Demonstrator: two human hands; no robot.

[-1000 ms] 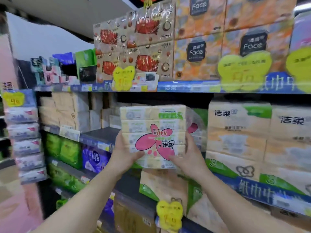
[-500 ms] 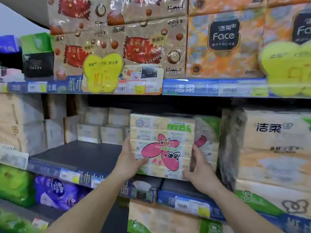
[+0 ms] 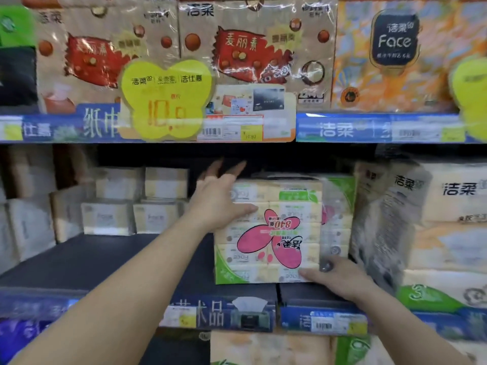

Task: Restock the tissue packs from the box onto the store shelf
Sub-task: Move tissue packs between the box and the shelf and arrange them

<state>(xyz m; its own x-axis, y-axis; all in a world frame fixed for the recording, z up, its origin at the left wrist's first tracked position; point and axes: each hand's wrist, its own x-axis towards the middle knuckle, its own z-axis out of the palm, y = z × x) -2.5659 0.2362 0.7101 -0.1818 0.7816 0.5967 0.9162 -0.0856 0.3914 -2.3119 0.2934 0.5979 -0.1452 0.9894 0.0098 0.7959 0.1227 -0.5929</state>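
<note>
Left hand (image 3: 218, 204): fingers straight and spread, palm flat on the upper left corner of the tissue pack (image 3: 268, 230), thumb across its front.
Right hand (image 3: 340, 279): fingers lie against the pack's lower right corner; whether they curl round it cannot be told.
Tissue pack: upright on the dark shelf (image 3: 105, 259), near its front edge, its pink flower label upside down.
Right neighbour: a similar pack (image 3: 337, 219) touching behind and beside it.
Left of pack: bare shelf, small cream packs (image 3: 131, 217) at the back.
Above: yellow butterfly price tag (image 3: 166, 101).

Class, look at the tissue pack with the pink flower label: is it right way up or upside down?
Upside down. On the tissue pack the pink label's "840" and the word "Face" read inverted.
</note>
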